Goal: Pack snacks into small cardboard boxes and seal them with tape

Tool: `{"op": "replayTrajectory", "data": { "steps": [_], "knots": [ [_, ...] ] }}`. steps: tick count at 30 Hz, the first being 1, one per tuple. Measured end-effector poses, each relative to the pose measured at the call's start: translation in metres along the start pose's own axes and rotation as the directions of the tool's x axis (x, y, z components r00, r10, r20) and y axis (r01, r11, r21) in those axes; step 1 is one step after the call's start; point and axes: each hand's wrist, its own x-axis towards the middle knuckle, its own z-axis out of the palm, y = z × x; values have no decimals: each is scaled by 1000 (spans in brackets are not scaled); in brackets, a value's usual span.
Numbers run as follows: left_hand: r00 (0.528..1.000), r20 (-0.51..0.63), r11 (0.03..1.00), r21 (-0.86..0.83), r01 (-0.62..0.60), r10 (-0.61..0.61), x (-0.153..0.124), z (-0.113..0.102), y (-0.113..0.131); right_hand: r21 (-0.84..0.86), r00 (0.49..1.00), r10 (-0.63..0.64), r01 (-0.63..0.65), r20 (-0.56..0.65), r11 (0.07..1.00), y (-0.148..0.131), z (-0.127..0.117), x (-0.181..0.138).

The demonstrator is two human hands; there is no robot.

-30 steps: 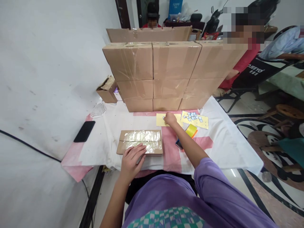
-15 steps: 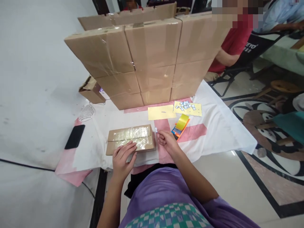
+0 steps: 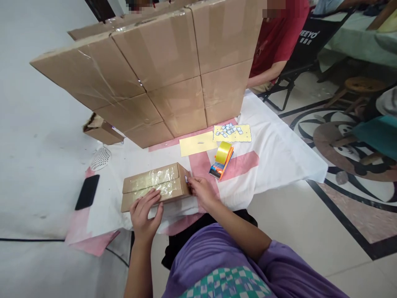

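A small cardboard box (image 3: pixel 169 174), its top crossed by shiny clear tape, sits near the front of the cloth-covered table. My left hand (image 3: pixel 145 213) rests on the box's near top edge, fingers stretched over the tape and thumb apart. At the box's right end my right hand (image 3: pixel 202 191) is closed, fingertips at the edge of a small white label (image 3: pixel 186 179) against that end face. Whether the label is stuck down, I cannot tell. Right of the box lies an orange tape dispenser (image 3: pixel 230 159) with a roll of yellowish tape (image 3: pixel 223 152).
Stacked cardboard boxes (image 3: pixel 173 62) form a wall behind. Before them lie a plain yellow sheet (image 3: pixel 195 148) and another yellow sheet (image 3: pixel 246 135) bearing several small white labels. A black phone (image 3: pixel 87 192) is at left; a person in a red shirt (image 3: pixel 273 41) sits beyond.
My right hand has brought the small white label leftward onto the box's right end. The box's end face shows more now; my left hand stays on top. The camera view has shifted.
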Motion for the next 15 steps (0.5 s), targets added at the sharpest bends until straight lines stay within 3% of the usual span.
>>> {"op": "replayTrajectory", "data": {
  "steps": [5,9,15],
  "knots": [
    [1000,-20,1000,14,18,-18,-3,3,0,-86,988,-151,149,-16,985,6,-2,5],
    [999,-26,1000,19,18,-18,-3,4,0,-112,944,-329,327,-7,939,20,-5,6],
    [1000,-30,999,46,2,0,-3,3,1,-173,873,-482,488,80,856,42,-12,-4]
  ]
}}
